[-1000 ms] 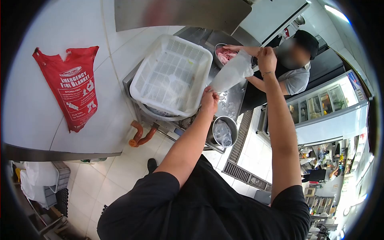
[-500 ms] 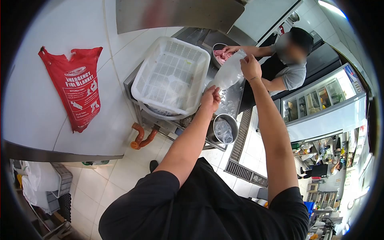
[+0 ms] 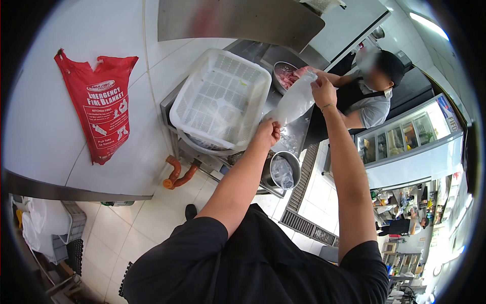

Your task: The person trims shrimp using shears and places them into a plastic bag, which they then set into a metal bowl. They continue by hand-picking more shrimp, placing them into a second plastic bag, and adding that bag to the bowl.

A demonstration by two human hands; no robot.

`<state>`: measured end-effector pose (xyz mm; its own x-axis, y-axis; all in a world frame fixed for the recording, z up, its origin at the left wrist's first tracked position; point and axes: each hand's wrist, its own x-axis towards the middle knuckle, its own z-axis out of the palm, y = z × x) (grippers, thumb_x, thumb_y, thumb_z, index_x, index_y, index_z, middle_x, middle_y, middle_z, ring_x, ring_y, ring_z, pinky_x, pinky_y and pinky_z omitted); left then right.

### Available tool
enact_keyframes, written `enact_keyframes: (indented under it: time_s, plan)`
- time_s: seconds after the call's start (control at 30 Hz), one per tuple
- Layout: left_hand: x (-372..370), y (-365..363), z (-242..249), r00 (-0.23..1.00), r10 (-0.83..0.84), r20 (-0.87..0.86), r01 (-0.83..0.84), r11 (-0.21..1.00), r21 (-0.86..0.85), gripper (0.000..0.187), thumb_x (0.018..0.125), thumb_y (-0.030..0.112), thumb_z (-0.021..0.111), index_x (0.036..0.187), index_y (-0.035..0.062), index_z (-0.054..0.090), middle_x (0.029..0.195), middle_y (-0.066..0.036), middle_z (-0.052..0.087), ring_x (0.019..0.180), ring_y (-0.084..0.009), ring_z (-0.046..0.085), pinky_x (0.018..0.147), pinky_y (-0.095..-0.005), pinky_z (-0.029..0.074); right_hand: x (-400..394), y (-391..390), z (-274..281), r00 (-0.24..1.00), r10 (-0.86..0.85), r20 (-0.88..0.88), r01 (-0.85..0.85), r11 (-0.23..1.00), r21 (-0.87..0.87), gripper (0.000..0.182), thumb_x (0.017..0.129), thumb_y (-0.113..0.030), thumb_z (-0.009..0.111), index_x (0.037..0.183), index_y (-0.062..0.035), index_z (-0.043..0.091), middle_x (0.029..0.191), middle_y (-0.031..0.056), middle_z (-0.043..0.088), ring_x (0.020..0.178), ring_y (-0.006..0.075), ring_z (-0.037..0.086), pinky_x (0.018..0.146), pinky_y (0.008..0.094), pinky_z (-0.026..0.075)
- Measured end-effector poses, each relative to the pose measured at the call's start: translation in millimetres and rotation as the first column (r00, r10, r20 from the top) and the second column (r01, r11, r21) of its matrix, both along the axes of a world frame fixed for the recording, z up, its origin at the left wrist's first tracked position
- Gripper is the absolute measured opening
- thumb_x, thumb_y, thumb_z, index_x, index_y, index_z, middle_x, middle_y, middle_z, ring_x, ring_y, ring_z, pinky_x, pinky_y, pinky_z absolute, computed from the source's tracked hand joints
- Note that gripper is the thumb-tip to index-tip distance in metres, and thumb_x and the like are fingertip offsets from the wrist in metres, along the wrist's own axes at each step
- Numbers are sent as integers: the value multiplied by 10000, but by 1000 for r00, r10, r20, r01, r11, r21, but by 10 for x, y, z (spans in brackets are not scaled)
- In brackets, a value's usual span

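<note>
A clear plastic bag (image 3: 295,102) is stretched between my two hands over the steel counter (image 3: 299,133). My left hand (image 3: 269,133) is closed on its lower left end, near the white perforated basket (image 3: 223,96). With closed fingers, my right hand (image 3: 323,91) grips its upper right edge. Just behind the bag, a metal bowl (image 3: 276,77) holds pink raw meat (image 3: 287,77). A co-worker's hand, partly hidden by the bag, is at the meat. Below my left hand stands a metal pot (image 3: 292,186) with clear plastic (image 3: 281,169) inside.
A co-worker (image 3: 372,104) in a black cap stands beyond the counter at the right. A glass-topped fridge (image 3: 405,137) is behind. On the left wall hangs a red fire blanket pouch (image 3: 104,109). Orange pipes (image 3: 179,175) stick out under the counter. Another person (image 3: 400,227) stands far off.
The view has shifted slightly. The co-worker's hand has moved from the bowl's far side toward the bag, with some meat at its fingers. Both my hands still hold the bag.
</note>
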<state>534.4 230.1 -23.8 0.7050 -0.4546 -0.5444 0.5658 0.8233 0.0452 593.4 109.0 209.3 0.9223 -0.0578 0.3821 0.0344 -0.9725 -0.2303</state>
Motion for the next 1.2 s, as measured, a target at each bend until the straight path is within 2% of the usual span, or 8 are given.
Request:
enact_keyframes:
  time_s: [0.2,0.5,0.6,0.8,0.87,1.0,1.07,1.2]
  plan:
    - [-51,30,16,982,94,164,-88,995,-43,213,976,309,736,926,142,612,766,13,574,582,-93,490,500,-242,375,39,-24,-41,999,37,-31,-37,999,-18,302,900,-309,709,1099,-83,698,1054,173,759,1049,376,719,915,460,553]
    - [-70,-45,-35,922,337,189,-306,936,-172,139,944,235,742,969,158,628,846,30,601,651,-95,537,534,-252,403,29,-92,-35,998,46,-48,-50,995,-82,285,898,-324,691,1034,-74,695,1025,188,757,1023,388,717,901,471,553]
    - [-161,-48,21,902,311,301,-264,946,-185,165,958,226,732,1073,176,625,949,29,613,713,-109,571,558,-245,431,17,-89,-13,998,49,-36,-51,997,-63,298,893,-335,694,1031,-70,701,1019,192,756,1013,384,721,898,470,553]
    - [-242,-33,66,913,170,370,-178,984,-12,253,982,233,729,1194,210,593,1061,38,602,771,-120,591,589,-247,465,48,-93,-33,998,61,1,-61,997,-54,309,893,-322,721,994,-31,705,957,197,746,931,397,721,836,457,556]
    - [-302,36,258,926,143,349,-155,988,9,251,977,239,739,1179,204,594,1025,50,601,756,-105,585,576,-234,456,20,-53,-41,998,61,8,-60,996,-61,308,894,-326,720,981,-32,704,953,189,747,927,394,721,832,455,556]
    - [-178,36,138,945,104,311,-148,981,124,276,952,266,780,1133,185,588,941,57,593,715,-74,567,544,-217,438,-47,-3,-8,998,57,-36,-60,995,-77,304,896,-341,714,988,-51,711,963,179,753,945,381,726,850,458,558]
    - [-166,0,95,942,170,289,-215,968,128,297,939,284,797,1113,174,582,911,52,590,694,-65,554,533,-207,427,-71,30,52,997,44,-70,-49,996,-73,302,889,-355,718,1020,-82,720,994,184,762,993,373,732,876,471,563]
    - [-172,-57,53,928,268,260,-303,947,104,320,931,308,812,1096,167,577,888,47,588,670,-59,536,522,-194,408,55,-69,52,995,62,-75,-65,997,-35,327,850,-362,786,960,-60,725,950,166,760,924,337,738,849,439,564]
